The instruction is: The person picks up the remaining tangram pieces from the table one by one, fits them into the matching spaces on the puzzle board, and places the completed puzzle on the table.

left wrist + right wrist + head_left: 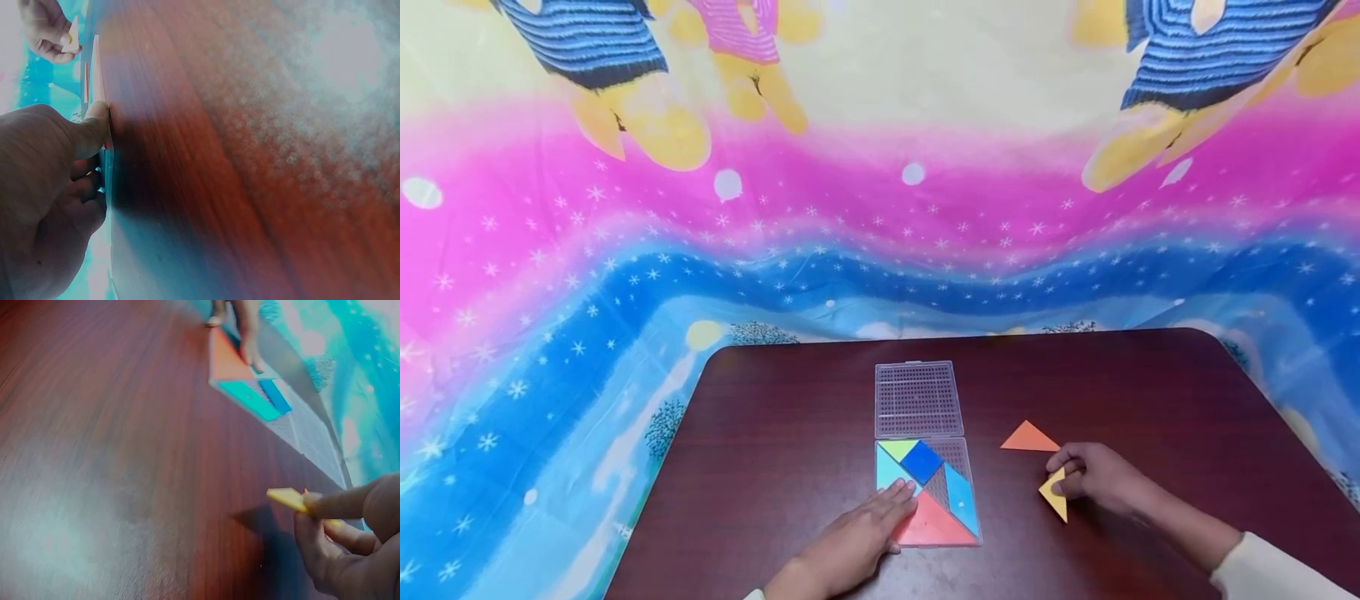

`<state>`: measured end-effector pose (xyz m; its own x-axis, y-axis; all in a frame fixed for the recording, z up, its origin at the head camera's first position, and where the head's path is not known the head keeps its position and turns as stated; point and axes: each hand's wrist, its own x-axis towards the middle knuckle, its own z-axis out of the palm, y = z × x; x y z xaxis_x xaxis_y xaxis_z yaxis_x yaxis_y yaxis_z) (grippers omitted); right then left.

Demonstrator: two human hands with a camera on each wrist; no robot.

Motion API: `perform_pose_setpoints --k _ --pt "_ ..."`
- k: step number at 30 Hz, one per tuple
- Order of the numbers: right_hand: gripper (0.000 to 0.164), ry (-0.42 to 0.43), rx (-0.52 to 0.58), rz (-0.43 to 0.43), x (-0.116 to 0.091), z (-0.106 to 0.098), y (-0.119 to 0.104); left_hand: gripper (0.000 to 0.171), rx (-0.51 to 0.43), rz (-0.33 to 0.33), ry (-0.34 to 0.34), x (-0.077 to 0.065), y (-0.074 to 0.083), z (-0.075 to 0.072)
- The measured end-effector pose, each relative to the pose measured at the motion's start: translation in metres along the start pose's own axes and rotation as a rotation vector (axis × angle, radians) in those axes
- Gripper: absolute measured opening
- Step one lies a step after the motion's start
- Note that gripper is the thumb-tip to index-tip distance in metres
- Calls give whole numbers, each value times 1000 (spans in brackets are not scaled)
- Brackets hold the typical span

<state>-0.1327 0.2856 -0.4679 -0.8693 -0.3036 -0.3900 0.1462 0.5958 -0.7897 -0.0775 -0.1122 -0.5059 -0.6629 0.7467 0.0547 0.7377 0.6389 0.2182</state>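
My right hand pinches a small yellow triangle between thumb and fingers; in the right wrist view the yellow triangle is held above the table, its shadow below. Past those fingers lies an orange triangle. My left hand rests with extended fingers on the puzzle tray, over the turquoise triangle and the red triangle. Its thumb is at the tray's near edge in the left wrist view. Also in the tray are a lime triangle, a blue square and a light-blue parallelogram.
The tray's clear gridded lid lies folded open behind it on the dark wooden table. Bare grid shows between several pieces. A printed cloth hangs behind the table's far edge.
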Motion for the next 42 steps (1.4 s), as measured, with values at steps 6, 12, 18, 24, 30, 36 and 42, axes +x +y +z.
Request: perform_pose_setpoints --k 6,12,18,24,30,36,42 --pt "36 -67 232 62 3 0 -7 53 -15 -7 -22 -1 1 0" --pt "37 21 366 59 11 10 -18 53 2 4 -4 -1 0 2" --pt "41 98 411 -1 21 18 -28 53 0 1 -14 0 0 3" --pt "47 124 466 -45 30 27 -36 53 -17 -13 -31 -1 1 4" --pt "44 162 441 -62 39 41 -47 54 -44 -47 -72 -1 1 5" --pt "35 130 410 -91 47 58 -60 53 -28 -30 -48 -1 0 6" --pt "28 122 338 -66 56 75 -70 53 0 -4 -12 1 -1 4"
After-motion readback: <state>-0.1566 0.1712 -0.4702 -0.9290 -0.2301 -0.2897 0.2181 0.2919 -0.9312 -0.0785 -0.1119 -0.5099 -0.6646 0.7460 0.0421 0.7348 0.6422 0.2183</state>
